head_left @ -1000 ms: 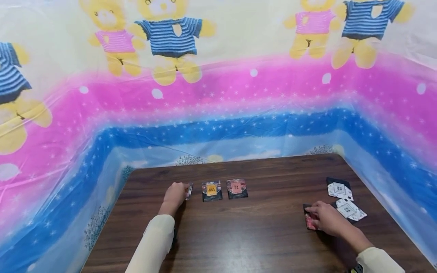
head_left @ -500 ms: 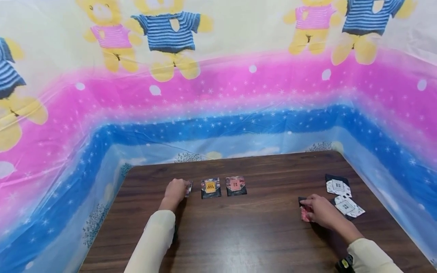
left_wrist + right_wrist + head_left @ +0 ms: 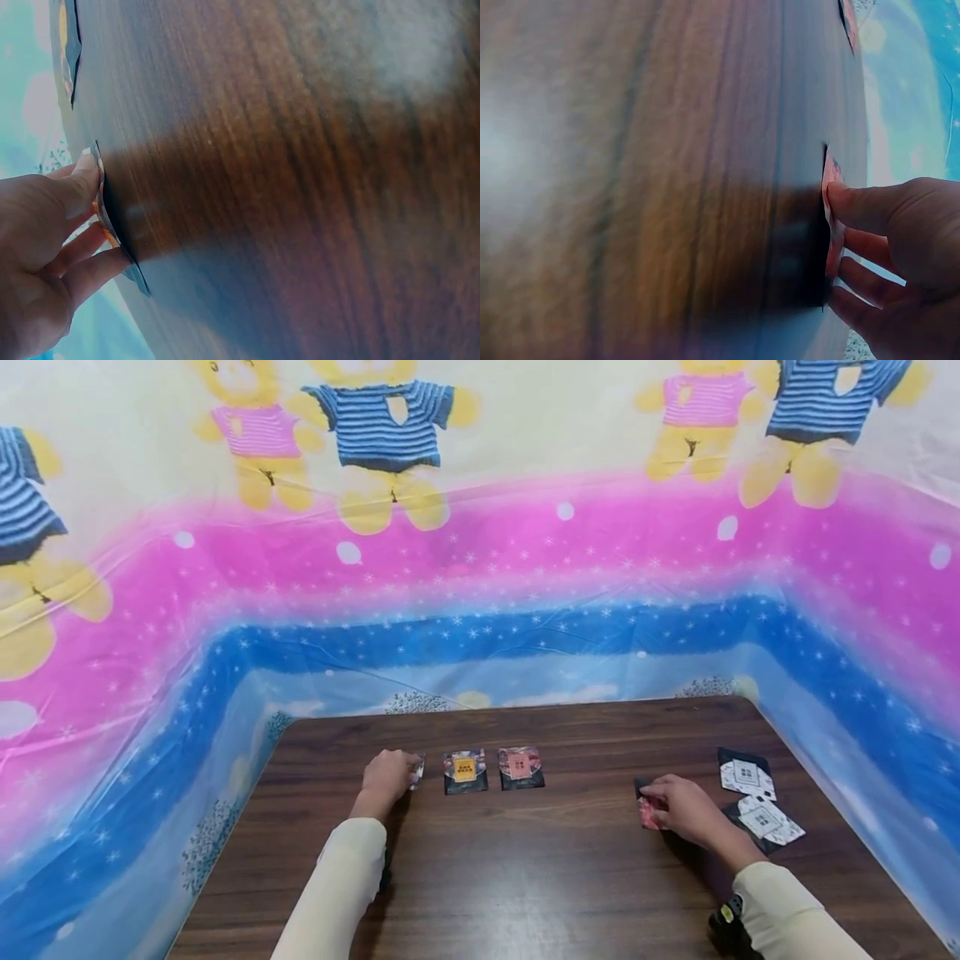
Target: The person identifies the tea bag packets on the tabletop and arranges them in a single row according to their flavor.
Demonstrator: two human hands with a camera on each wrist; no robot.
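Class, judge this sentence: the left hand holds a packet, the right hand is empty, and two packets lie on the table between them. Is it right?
No: the right hand holds a red-and-black packet, as the right wrist view shows. The left hand does hold a packet, and two packets lie on the table between them.

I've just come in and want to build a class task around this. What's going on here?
Someone is sorting through packets at a wooden table. The left hand holds a partly hidden packet, left of a yellow-labelled packet and a pink-labelled packet. The right hand holds a red-and-black packet, apart from that row. Two white-labelled packets lie farther right.
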